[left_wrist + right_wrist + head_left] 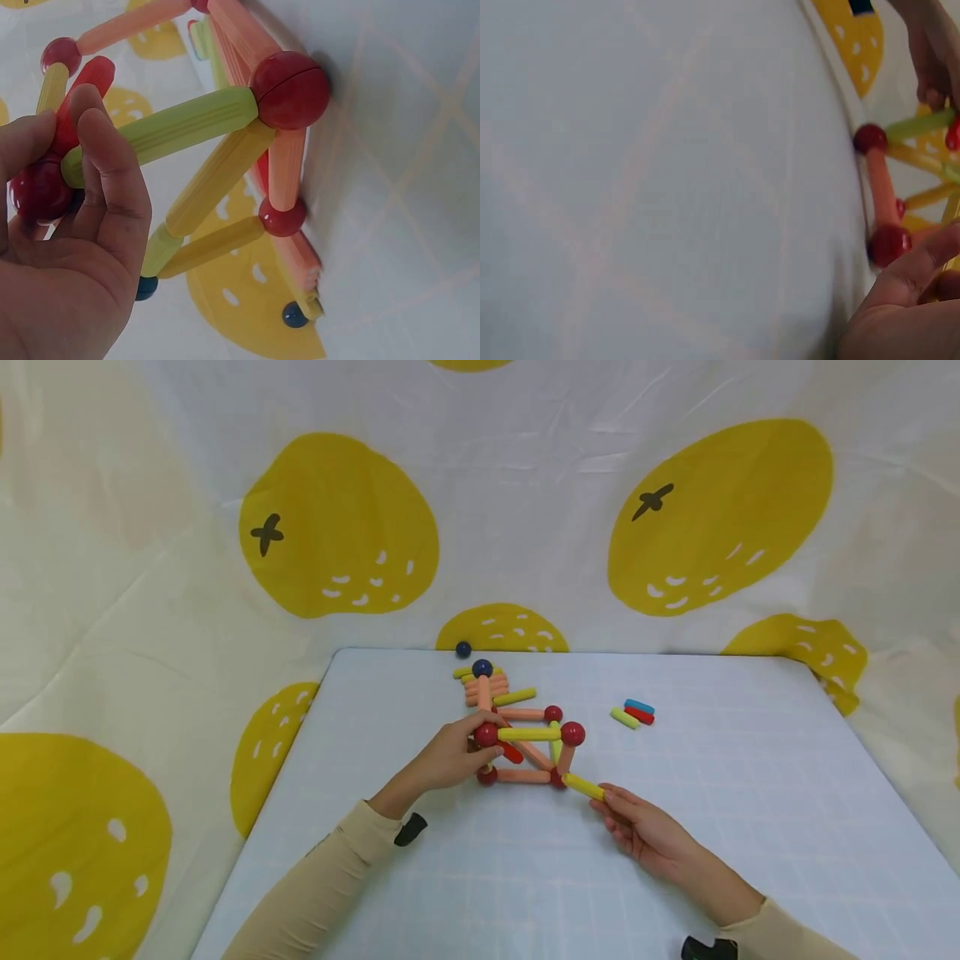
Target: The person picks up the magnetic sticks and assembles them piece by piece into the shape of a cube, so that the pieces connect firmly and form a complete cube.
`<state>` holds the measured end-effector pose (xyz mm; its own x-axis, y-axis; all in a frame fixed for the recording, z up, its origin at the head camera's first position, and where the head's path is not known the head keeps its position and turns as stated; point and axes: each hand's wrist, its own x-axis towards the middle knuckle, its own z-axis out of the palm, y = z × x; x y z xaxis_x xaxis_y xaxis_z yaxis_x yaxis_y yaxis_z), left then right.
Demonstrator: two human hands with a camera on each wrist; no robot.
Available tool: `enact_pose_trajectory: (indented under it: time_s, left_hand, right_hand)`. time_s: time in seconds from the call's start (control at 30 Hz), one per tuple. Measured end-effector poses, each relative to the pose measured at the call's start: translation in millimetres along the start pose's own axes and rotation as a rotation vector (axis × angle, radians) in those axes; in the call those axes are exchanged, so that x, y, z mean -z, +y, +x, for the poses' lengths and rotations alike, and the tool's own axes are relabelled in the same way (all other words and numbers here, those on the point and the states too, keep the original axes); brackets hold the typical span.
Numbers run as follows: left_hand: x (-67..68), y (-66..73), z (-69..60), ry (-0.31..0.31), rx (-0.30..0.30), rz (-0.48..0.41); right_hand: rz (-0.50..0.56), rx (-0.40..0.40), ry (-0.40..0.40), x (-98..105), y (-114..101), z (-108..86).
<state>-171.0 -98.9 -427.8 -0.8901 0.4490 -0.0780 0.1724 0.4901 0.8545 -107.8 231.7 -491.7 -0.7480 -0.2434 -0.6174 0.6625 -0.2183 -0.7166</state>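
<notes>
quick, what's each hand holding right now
Left hand: holding a red ball on the stick frame.
Right hand: holding a yellow stick by one end.

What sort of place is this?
Perhaps a small indoor play or filming corner: a pale tabletop, a sheet printed with yellow fruit-like shapes behind it, and a toy-like frame of coloured rods and balls.

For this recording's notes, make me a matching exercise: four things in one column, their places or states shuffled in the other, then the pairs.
Things:
1. Left hand
2. Right hand
3. Blue stick
4. Farther dark blue ball

Places or states:
A. Near the far edge of the table
B. Holds a yellow stick
C. Grips a red ball of the frame
D. Lies beside a red stick

Pairs: 1-C, 2-B, 3-D, 4-A
</notes>
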Motion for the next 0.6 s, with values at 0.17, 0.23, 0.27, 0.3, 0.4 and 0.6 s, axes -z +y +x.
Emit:
enact_pose_trajectory:
  time_s: [0.17, 0.23, 0.27, 0.3, 0.4, 0.6]
  left_hand:
    - [0.4, 0.3, 0.4, -0.002, 0.001, 0.001]
    - [0.2, -0.4, 0.7, -0.009, -0.009, -0.017]
    - [0.0, -0.8, 0.8, -0.014, -0.016, -0.024]
    - [-0.2, -1.2, 1.1, -0.02, -0.021, -0.029]
    - [-0.3, -1.6, 1.7, -0.036, -0.022, -0.041]
    - [1.2, -2.0, 1.4, -0.034, 0.013, -0.023]
  right_hand:
    - [-0.023, 0.022, -0.024, -36, 4, 1.8]
    - [-0.024, 0.037, -0.019, -47, 3, 4.0]
    - [-0.022, 0.042, -0.015, -50, 2, 5.5]
    - [-0.018, 0.046, -0.006, -54, 2, 6.8]
    - [-0.003, 0.049, 0.011, -60, 1, 10.2]
    - [0.034, 0.018, 0.022, -65, 3, 15.1]
